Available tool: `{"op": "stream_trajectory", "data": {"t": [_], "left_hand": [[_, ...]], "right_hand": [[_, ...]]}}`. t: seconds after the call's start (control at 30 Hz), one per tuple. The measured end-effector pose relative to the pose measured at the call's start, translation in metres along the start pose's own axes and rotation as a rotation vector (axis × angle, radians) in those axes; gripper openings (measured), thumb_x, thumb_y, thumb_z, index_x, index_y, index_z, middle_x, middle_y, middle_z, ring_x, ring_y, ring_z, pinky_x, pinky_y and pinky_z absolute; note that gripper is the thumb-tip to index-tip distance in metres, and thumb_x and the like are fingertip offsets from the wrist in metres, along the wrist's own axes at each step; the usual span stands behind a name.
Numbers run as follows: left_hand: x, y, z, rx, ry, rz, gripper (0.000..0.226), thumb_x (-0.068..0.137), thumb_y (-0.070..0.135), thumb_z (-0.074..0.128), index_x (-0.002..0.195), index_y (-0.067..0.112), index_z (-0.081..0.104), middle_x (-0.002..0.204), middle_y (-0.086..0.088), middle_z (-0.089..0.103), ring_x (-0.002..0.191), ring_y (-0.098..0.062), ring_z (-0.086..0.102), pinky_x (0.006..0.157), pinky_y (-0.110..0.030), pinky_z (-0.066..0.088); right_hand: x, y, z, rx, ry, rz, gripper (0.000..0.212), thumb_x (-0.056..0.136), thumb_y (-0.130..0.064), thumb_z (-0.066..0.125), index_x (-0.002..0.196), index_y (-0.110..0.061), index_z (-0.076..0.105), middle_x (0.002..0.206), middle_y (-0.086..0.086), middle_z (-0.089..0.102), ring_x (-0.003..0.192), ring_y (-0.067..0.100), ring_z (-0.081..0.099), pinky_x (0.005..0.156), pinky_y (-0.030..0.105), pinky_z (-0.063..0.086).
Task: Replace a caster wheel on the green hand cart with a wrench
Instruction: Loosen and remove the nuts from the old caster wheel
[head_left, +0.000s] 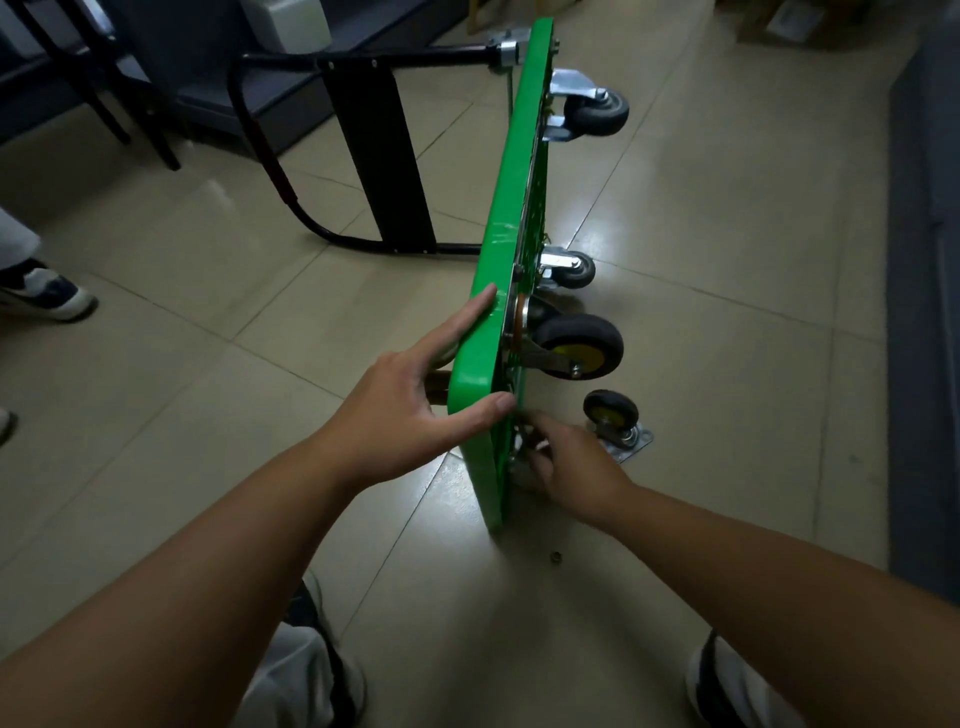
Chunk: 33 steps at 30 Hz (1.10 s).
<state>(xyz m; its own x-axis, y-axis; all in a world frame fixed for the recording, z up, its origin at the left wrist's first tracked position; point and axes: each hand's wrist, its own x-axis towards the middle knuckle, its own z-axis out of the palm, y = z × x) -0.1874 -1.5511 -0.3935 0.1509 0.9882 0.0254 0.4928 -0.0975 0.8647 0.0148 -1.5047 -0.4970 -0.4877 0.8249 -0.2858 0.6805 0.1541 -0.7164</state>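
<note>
Green hand cart (511, 197) stands on edge.
Left hand (415, 410) lies flat, fingers straight, on the cart's near corner; right hand (576, 462) curls at its underside, grip unclear; loose caster wheel (615, 421) lies just right of it.

The room was dim, with light falling from overhead onto the glossy floor (701, 218). A white glare pooled on the tile just beside the near end of the green cart (511, 208), and a fainter sheen showed farther off to the left and by the middle wheels. The green plastic looked vivid against the murk. The corners of the frame sank to near black, most of all on the right. My right hand (571, 467) was smeared with blur, and the metal at its fingertips was indistinct. My left hand (410, 415) was sharper. The wide lens stretched my forearms along the bottom edge and bowed the tile lines.
</note>
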Motion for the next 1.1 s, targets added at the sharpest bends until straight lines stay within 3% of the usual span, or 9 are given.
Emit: {"op": "stream_trajectory", "data": {"t": [0.13,0.2,0.27,0.37,0.5,0.63,0.83,1.1], "left_hand": [[-0.001,0.001,-0.002,0.000,0.007,-0.004,0.090,0.077,0.064,0.071,0.151,0.065,0.020,0.158,0.007,0.043,0.128,-0.015,0.061,0.095,-0.042,0.060],[-0.001,0.003,-0.001,-0.015,0.003,-0.011,0.091,0.075,0.065,0.072,0.150,0.066,0.020,0.158,0.005,0.043,0.129,-0.018,0.060,0.093,-0.043,0.060],[-0.001,0.004,-0.001,-0.023,-0.001,-0.016,0.092,0.075,0.065,0.073,0.150,0.066,0.020,0.158,0.003,0.043,0.129,-0.020,0.060,0.091,-0.046,0.061],[-0.002,0.005,0.001,-0.045,-0.005,-0.013,0.091,0.078,0.061,0.075,0.151,0.064,0.021,0.158,0.003,0.044,0.127,-0.019,0.061,0.089,-0.047,0.062],[-0.002,0.007,-0.001,-0.032,-0.002,-0.016,0.092,0.074,0.064,0.073,0.150,0.066,0.022,0.155,0.013,0.042,0.123,-0.010,0.062,0.092,-0.045,0.061],[-0.002,0.006,-0.001,-0.022,0.005,-0.011,0.091,0.078,0.063,0.076,0.150,0.065,0.022,0.160,0.010,0.038,0.130,-0.013,0.058,0.094,-0.045,0.060],[0.000,0.005,0.000,-0.008,0.020,0.011,0.090,0.077,0.061,0.074,0.150,0.065,0.022,0.156,0.007,0.046,0.130,-0.011,0.059,0.094,-0.042,0.060],[0.000,0.005,0.001,-0.006,0.031,0.022,0.090,0.080,0.052,0.074,0.153,0.061,0.023,0.157,0.019,0.038,0.133,-0.007,0.055,0.098,-0.040,0.059]], "right_hand": [[-0.035,0.005,-0.033,-0.117,-0.164,0.083,0.042,0.095,-0.008,0.062,0.135,-0.019,0.057,0.105,0.003,0.062,0.101,0.025,0.065,0.076,0.026,0.045],[-0.050,-0.005,-0.046,0.075,-0.177,0.169,0.049,0.094,-0.002,0.062,0.139,-0.020,0.053,0.089,0.015,0.067,0.082,0.029,0.069,0.072,0.036,0.057],[-0.058,-0.025,-0.057,0.407,-0.147,0.238,0.049,0.095,0.006,0.059,0.134,-0.022,0.051,0.084,0.027,0.068,0.074,0.034,0.069,0.068,0.042,0.058],[-0.054,-0.050,-0.065,0.750,-0.120,0.327,0.056,0.095,0.005,0.060,0.145,-0.014,0.042,0.089,0.027,0.068,0.073,0.033,0.070,0.065,0.039,0.061],[-0.046,-0.067,-0.064,0.960,-0.105,0.410,0.051,0.093,0.004,0.063,0.141,-0.009,0.049,0.095,0.030,0.068,0.069,0.033,0.072,0.059,0.038,0.061],[-0.044,-0.075,-0.063,0.958,-0.122,0.387,0.050,0.093,0.001,0.065,0.140,-0.008,0.051,0.105,0.031,0.069,0.078,0.034,0.075,0.057,0.035,0.060],[-0.041,-0.084,-0.070,0.930,-0.156,0.355,0.053,0.091,-0.002,0.067,0.141,-0.002,0.048,0.098,0.024,0.074,0.082,0.033,0.076,0.059,0.034,0.060],[-0.038,-0.092,-0.070,0.902,-0.164,0.347,0.052,0.092,-0.003,0.068,0.140,0.001,0.048,0.099,0.025,0.073,0.077,0.031,0.076,0.058,0.033,0.061]]}}
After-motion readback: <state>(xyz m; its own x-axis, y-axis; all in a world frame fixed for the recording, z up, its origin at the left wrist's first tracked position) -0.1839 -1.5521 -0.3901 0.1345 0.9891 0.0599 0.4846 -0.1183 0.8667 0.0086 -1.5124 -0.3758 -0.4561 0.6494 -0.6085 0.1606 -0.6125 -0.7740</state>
